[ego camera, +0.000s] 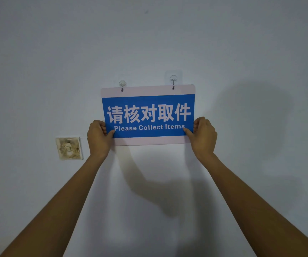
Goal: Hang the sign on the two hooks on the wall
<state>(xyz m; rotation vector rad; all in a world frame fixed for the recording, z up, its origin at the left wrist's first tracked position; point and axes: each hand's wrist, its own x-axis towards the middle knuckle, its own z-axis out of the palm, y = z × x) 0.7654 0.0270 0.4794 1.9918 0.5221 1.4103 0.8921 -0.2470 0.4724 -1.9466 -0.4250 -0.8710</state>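
In the head view, the sign (148,115), blue with white borders and white lettering, sits flat against the wall (168,34) at the centre of the frame. Its top border meets two clear hooks: the left hook (122,86) and the right hook (173,82), each with its metal tip showing at a hole near the sign's upper edge. The sign tilts slightly, its right end higher in the frame. The left hand (98,139) pinches the sign's lower-left corner, thumb on the blue face and fingers curled round the edge. The right hand (203,137) pinches the lower-right corner the same way. A stained wall plate (69,148) sits at the left of the frame, just beside the left hand.
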